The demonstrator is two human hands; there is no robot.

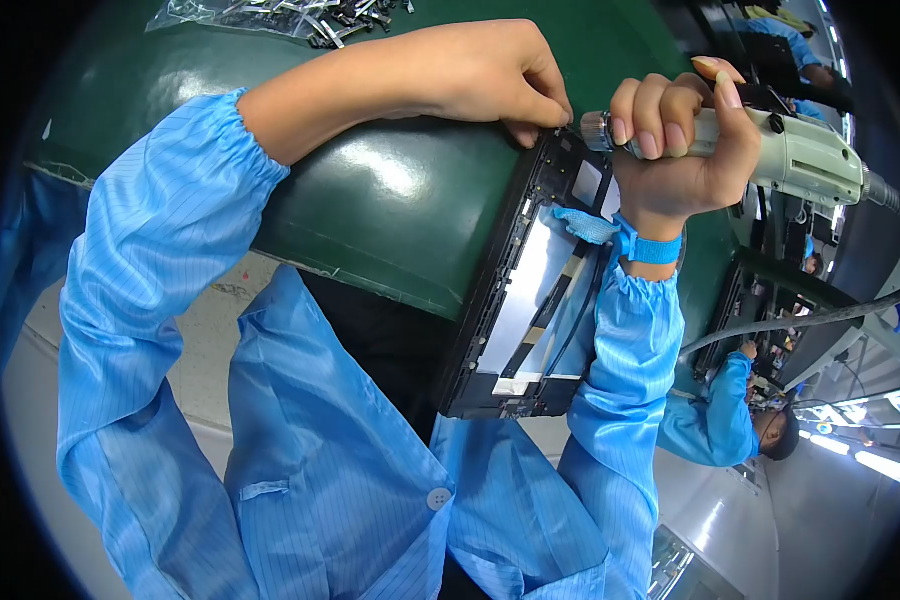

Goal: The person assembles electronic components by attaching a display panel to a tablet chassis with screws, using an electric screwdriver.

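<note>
My right hand [685,150] is wrapped round a pale electric screwdriver [815,160], its knurled nose pointing left at the far corner of an opened tablet-like device [530,290]. A blue wrist strap [655,247] circles that wrist. The device has a black frame, silvery panels and dark cable strips, and it lies tilted partly over the table's front edge. At its far corner my left hand [500,75] is closed in a pinch, thumb against fingers. Whatever those fingertips hold is too small to make out. The screwdriver's tip is hidden near the same corner.
A clear plastic bag [240,14] with several small metal and black parts [345,18] lies on the green table [390,215] at the far left. From the screwdriver a grey cable [892,198] runs right. A person in blue [720,410] works at the right.
</note>
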